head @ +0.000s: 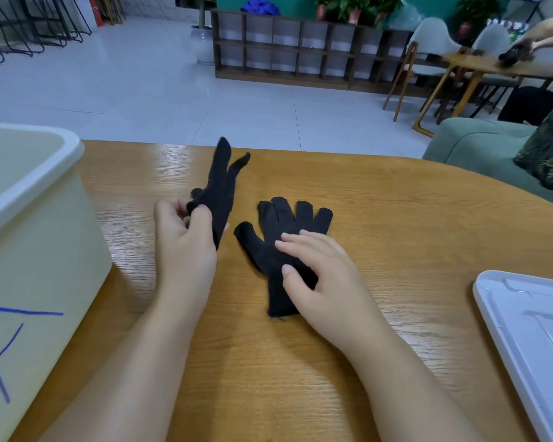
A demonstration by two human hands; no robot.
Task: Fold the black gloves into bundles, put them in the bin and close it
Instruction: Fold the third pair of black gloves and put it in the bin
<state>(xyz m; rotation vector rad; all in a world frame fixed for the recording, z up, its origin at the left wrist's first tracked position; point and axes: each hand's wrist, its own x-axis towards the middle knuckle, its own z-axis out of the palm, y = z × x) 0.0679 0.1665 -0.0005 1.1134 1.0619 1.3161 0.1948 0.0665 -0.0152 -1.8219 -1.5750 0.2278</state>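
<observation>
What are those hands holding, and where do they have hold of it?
The left hand grips one black glove near its cuff end, fingers pointing up. The right hand only rests flat on the other glove lying on the table.

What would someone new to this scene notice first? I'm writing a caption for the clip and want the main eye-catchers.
Two black gloves at the middle of the wooden table: the left hand holds the raised glove upright, while the right hand rests on the flat glove. Next, the big pale bin at the left, open, with blue marker strokes, and its white lid lying at the right edge.
</observation>
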